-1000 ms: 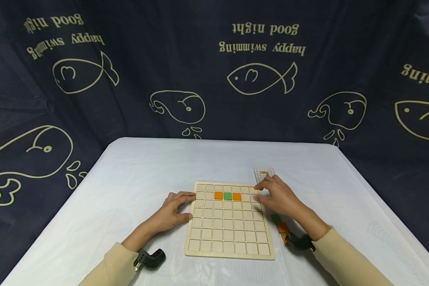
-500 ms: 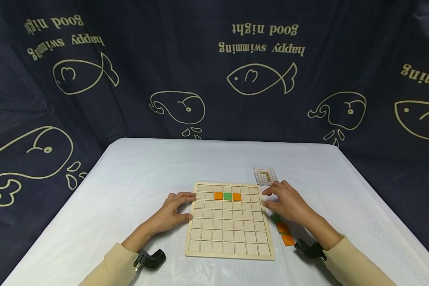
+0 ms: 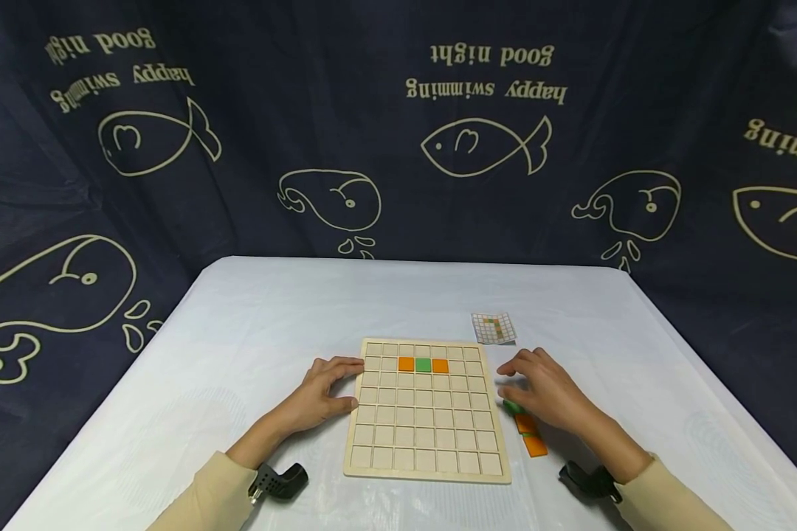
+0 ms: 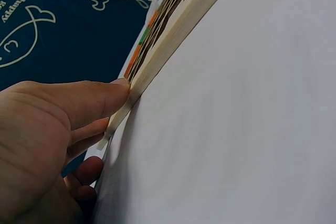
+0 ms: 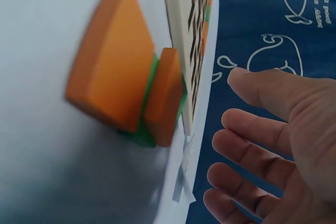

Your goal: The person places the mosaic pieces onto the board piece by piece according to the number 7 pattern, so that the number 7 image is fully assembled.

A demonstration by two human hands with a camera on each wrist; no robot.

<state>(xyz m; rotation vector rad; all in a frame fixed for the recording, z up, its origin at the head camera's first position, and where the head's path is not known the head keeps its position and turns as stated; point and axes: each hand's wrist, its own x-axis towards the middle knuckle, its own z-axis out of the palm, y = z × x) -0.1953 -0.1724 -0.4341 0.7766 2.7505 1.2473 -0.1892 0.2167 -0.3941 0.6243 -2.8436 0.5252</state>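
A wooden grid board [image 3: 423, 417] lies in the middle of the table. In its second row from the back sit an orange tile [image 3: 406, 364], a green tile [image 3: 423, 365] and another orange tile [image 3: 440, 366]. My left hand [image 3: 319, 391] rests against the board's left edge, thumb [image 4: 100, 100] and fingertips right at the rim. My right hand [image 3: 547, 391] hovers off the board's right side, fingers loosely bent with nothing between them. Just below it lies a short line of loose tiles, orange [image 3: 534, 445] and green [image 3: 513, 407], overlapping one another; the hand partly covers the green end.
A small paper card [image 3: 494, 329] with a printed coloured grid lies beyond the board's back right corner. White cloth [image 3: 292, 310] covers the table. A dark curtain [image 3: 372, 221] with fish drawings hangs behind.
My right hand has drawn back from over the board's right edge, toward the loose tiles, uncovering the card and the nearest orange tile. The left hand has stayed in place.
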